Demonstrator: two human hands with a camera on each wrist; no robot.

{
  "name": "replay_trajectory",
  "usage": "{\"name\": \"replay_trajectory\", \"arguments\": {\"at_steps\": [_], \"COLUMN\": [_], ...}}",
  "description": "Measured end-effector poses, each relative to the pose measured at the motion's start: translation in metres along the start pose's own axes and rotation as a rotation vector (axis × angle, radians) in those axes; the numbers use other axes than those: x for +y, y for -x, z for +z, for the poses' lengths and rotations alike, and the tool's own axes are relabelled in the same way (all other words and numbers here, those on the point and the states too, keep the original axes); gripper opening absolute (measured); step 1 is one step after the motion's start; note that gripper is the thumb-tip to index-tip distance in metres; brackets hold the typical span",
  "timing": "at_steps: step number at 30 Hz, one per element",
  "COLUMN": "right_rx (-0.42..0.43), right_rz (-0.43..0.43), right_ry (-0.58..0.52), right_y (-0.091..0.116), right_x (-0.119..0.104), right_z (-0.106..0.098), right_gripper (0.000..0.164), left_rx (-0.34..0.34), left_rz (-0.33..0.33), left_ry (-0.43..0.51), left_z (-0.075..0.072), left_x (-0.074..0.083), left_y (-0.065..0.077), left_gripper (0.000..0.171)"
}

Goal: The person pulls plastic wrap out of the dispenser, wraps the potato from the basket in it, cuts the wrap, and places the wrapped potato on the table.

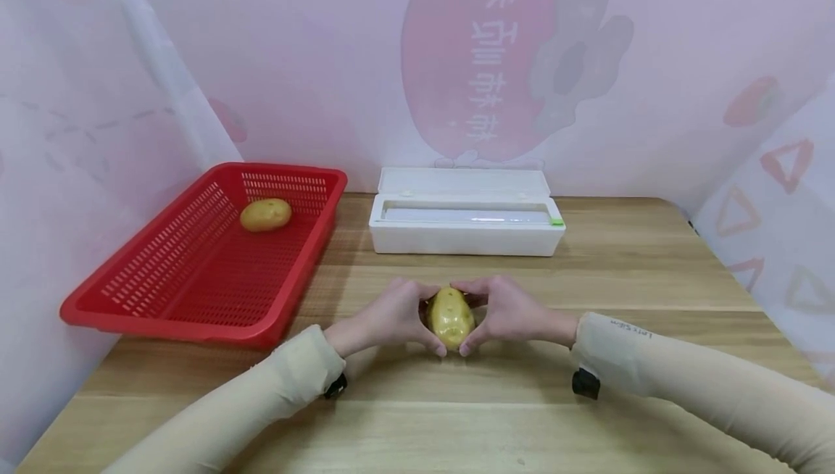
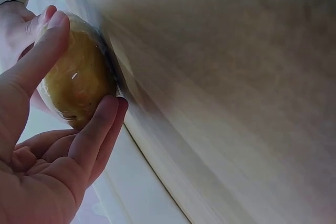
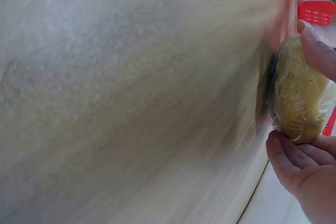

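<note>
A potato covered in clear plastic film is held between both hands near the middle of the table. My left hand grips its left side, thumb at the near end and fingers at the far end. On the other side my right hand holds it the same way, the two thumbs close together. Glossy, wrinkled film shows on the potato in the left wrist view. From the right wrist, loose film edges stand out around the potato, which is right at the tabletop.
To the left stands a red slotted basket with another potato inside. Behind the hands is a white cling film box, its lid raised and a roll inside. A printed curtain hangs behind the wooden table.
</note>
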State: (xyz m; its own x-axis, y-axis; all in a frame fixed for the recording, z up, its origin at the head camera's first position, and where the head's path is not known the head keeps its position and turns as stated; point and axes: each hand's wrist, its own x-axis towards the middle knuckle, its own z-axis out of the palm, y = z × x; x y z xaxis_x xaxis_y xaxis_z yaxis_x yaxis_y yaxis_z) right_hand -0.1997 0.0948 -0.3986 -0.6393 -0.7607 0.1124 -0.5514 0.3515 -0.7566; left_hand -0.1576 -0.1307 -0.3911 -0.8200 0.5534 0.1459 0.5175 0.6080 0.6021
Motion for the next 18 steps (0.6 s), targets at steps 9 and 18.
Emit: {"name": "replay_trajectory", "arguments": {"at_steps": [9, 18], "right_rx": [0.006, 0.008], "right_rz": [0.057, 0.152], "right_ry": [-0.067, -0.174], "right_y": [0.0003, -0.0017], "right_x": [-0.0027, -0.0020], "right_z": [0.0001, 0.0070], "right_gripper": [0.103, 0.104], "left_rx": [-0.011, 0.000], "left_rz": [0.002, -0.004], "left_ry": [-0.037, -0.022], "left_z": [0.0005, 0.0019], "left_x": [0.0010, 0.0036], "left_y": [-0.0039, -0.0003], "left_gripper": [0.057, 0.057]}}
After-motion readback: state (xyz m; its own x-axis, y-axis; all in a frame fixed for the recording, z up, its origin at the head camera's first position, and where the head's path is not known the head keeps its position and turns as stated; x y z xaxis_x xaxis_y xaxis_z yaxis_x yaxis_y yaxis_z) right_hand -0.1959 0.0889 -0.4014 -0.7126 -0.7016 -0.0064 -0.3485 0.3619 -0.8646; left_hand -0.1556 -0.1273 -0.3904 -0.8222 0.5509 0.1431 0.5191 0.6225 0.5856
